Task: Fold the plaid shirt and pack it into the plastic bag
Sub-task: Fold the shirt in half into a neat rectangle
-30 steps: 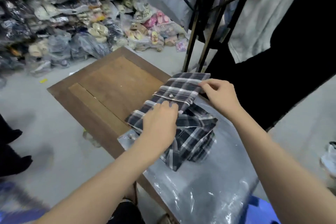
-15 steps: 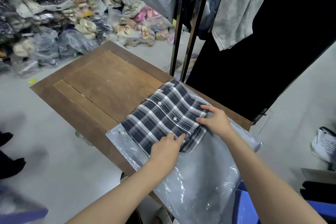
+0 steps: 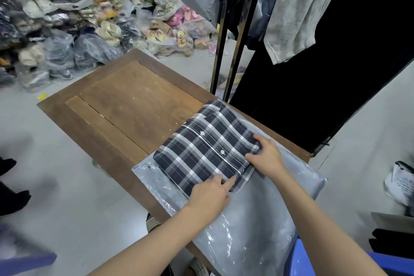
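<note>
Left hand (image 3: 209, 195): flat on the near edge of the plaid shirt (image 3: 206, 148), fingers spread and extended, index fingertip on the cloth — a pressing hold, nothing pinched.
Right hand (image 3: 265, 157): at the shirt's right corner, fingers curled over the edge; whether they clamp the cloth or only push it, I cannot tell.
Plaid shirt: folded into a neat rectangle, button placket up with two white buttons showing; it lies on top of the plastic bag (image 3: 257, 219), not inside it.
Plastic bag: clear and greyish, flat under the shirt, its near end hanging over the tabletop's edge toward the person.
Tabletop (image 3: 125, 107): brown wood with a darker border frame and scattered pale specks; the left part is bare.
Floor (image 3: 56, 175): smooth grey concrete.
Room: a heap of bagged slippers and shoes (image 3: 89, 18) against the far wall — beside it a black metal rack (image 3: 226, 29) with hanging garments, a pale grey one (image 3: 298, 6) among them.
</note>
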